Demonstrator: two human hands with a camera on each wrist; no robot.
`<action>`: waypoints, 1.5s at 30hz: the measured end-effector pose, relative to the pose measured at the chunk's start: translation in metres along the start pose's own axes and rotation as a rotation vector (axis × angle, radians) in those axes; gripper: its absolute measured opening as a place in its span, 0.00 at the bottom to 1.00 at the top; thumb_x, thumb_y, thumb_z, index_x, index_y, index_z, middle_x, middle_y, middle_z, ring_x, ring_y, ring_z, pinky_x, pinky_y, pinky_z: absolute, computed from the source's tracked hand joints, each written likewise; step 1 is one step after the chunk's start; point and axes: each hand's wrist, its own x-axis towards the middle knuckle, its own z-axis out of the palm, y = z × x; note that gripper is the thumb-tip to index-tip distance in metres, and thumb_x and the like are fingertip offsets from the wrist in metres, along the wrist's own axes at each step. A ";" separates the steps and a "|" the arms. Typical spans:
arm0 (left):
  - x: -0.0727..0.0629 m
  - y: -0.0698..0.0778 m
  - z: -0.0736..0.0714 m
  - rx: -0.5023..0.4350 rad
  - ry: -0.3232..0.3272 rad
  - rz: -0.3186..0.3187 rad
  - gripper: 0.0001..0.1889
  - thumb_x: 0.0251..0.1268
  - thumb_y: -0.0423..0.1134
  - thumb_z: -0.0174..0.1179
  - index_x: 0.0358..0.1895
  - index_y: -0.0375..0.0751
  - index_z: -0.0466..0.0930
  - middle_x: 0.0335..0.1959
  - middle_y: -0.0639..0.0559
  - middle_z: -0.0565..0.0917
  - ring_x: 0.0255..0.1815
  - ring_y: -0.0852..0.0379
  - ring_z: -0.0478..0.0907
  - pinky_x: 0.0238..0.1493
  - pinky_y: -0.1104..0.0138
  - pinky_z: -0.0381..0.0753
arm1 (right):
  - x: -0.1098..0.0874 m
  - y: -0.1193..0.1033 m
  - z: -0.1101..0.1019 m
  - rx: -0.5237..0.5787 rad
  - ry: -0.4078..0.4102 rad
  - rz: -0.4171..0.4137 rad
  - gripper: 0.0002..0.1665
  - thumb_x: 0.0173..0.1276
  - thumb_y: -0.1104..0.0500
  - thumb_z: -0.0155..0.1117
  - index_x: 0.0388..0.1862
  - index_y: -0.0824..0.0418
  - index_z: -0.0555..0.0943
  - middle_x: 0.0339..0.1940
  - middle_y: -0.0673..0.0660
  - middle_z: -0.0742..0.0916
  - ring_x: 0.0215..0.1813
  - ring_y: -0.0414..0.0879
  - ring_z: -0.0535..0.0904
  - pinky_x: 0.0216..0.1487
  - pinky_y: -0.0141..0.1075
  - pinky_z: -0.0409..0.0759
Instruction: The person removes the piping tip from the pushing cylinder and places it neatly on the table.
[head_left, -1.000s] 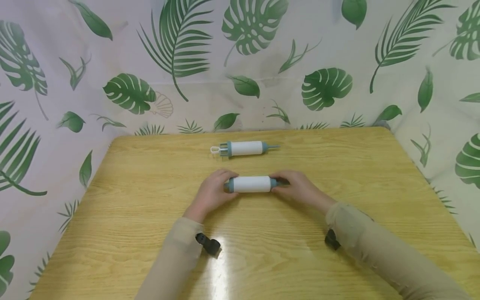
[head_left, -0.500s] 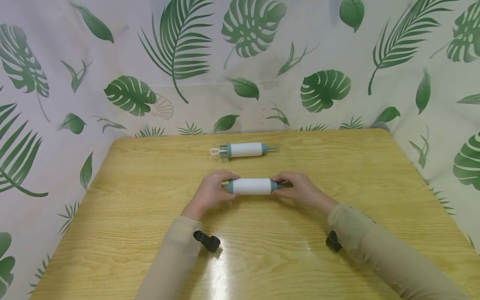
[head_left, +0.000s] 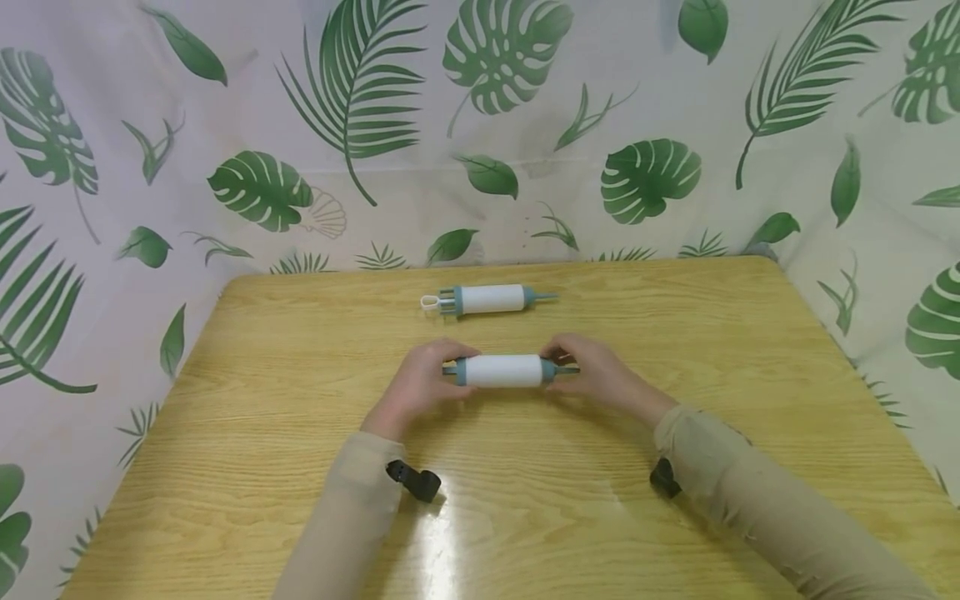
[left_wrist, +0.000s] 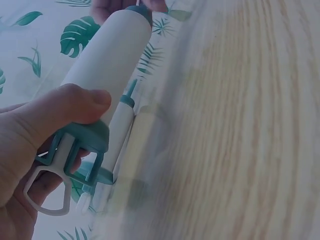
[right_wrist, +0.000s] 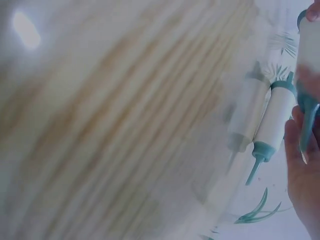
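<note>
A white syringe-like tube (head_left: 503,371) with teal ends is held level between both hands, close over the table. My left hand (head_left: 422,382) grips its left end, the thumb (left_wrist: 92,102) lying on the white barrel beside the teal frame. A white pull ring (left_wrist: 67,192) sticks out past that frame in the left wrist view. My right hand (head_left: 600,373) pinches the teal cap at the other end, where a thin nozzle (right_wrist: 309,125) points along the palm. Part of the cap is hidden by fingers.
A matching white and teal tube (head_left: 492,299) lies farther back on the wooden table (head_left: 300,467), its ring to the left and nozzle to the right. Behind the table hangs a leaf-patterned sheet (head_left: 555,183).
The right-hand fingers have shifted on the cap, baring more of the nozzle. More of the tube's left end shows at the left hand. The back tube has stayed put.
</note>
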 end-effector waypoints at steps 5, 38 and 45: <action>-0.001 0.000 -0.004 -0.018 0.016 -0.021 0.24 0.46 0.36 0.76 0.51 0.43 0.83 0.52 0.51 0.82 0.55 0.52 0.76 0.58 0.58 0.73 | 0.001 0.003 -0.002 0.110 -0.078 0.138 0.39 0.59 0.48 0.71 0.64 0.65 0.70 0.60 0.60 0.78 0.59 0.54 0.74 0.60 0.47 0.73; -0.001 0.002 -0.005 -0.031 0.012 -0.021 0.24 0.47 0.36 0.75 0.52 0.43 0.82 0.54 0.51 0.81 0.56 0.52 0.75 0.58 0.57 0.73 | 0.000 0.010 -0.003 0.243 0.007 0.147 0.27 0.60 0.54 0.72 0.56 0.61 0.77 0.54 0.58 0.82 0.56 0.53 0.78 0.55 0.45 0.77; -0.001 0.003 -0.006 -0.030 0.008 -0.030 0.24 0.47 0.36 0.75 0.52 0.43 0.82 0.54 0.50 0.80 0.57 0.52 0.74 0.59 0.57 0.72 | 0.000 0.011 -0.002 0.300 0.001 0.119 0.31 0.57 0.58 0.73 0.59 0.64 0.75 0.56 0.60 0.80 0.57 0.55 0.77 0.55 0.45 0.77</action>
